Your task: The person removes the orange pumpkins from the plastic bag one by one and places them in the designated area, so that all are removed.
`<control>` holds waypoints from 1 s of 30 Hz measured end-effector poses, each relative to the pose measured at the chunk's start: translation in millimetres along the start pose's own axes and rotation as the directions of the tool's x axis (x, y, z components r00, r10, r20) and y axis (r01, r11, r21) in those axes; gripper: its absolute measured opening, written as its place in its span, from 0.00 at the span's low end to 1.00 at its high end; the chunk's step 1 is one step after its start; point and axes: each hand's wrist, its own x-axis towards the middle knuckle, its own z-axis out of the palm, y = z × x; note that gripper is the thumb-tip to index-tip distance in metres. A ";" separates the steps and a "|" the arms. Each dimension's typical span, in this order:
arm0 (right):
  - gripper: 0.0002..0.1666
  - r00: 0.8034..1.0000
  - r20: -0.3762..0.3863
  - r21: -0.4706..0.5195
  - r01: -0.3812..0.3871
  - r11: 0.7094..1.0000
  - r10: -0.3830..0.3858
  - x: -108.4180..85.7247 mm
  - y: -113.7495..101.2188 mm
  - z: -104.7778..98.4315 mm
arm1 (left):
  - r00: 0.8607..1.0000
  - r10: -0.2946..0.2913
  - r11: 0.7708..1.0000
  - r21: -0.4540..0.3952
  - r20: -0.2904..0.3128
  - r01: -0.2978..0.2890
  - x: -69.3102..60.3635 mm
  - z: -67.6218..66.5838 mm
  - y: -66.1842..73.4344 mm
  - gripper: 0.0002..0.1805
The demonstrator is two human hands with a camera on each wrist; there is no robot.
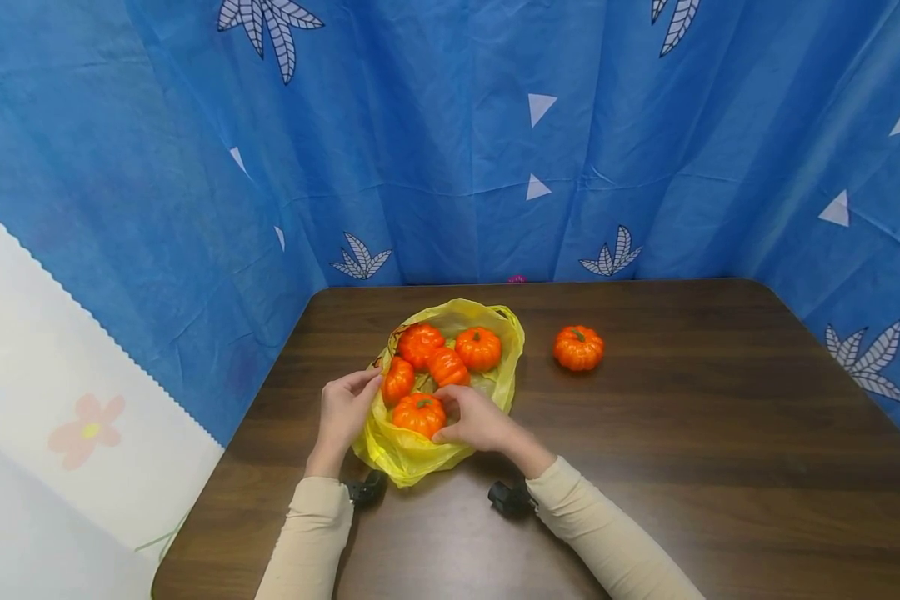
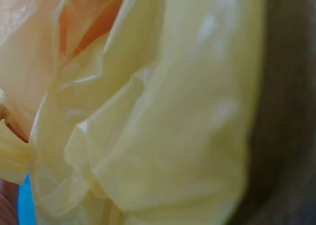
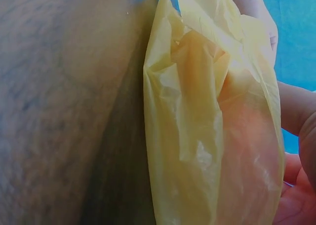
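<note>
1. Five orange pumpkins are contained in the open yellow bag point(image 1: 408, 465), which is set on the counter point(image 1: 720, 400) at the lower centre of the frame.
2. One loose pumpkin point(image 1: 578, 347) is left outside, well apart from the bag, right of centre.
3. The front pumpkin point(image 1: 417, 417), nearest the frame's bottom edge, is held at its right side by the grip of the right hand point(image 1: 482, 420); fingers and thumb are curved partly round it, though how firmly cannot be told.
4. The bag's left rim is pinched by the nearly closed grip of the left hand point(image 1: 343, 410).
5. The work is judged well under way but unfinished: five pumpkins are bagged, one is not.
</note>
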 end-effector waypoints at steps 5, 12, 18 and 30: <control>0.38 1.000 0.008 0.029 -0.020 0.999 0.020 -1.0 -2.7 -2.3 | 1.000 -0.014 1.000 0.002 0.009 0.014 0.0 -0.2 1.0 0.13; 0.38 1.000 0.005 0.037 -0.020 0.999 0.020 -1.9 -4.2 -4.7 | 1.000 -0.024 1.000 0.002 0.008 0.024 -1.0 -0.9 2.5 0.13; 0.39 1.000 -0.003 0.031 -0.015 0.999 0.015 -2.1 -4.2 -7.3 | 0.999 -0.033 0.999 0.006 0.011 0.033 -0.9 -1.1 2.1 0.13; 0.39 0.999 -0.037 0.050 -0.033 0.998 0.035 -5.6 -11.1 -18.0 | 0.999 -0.041 0.999 0.012 0.018 0.041 -0.4 -1.9 1.6 0.13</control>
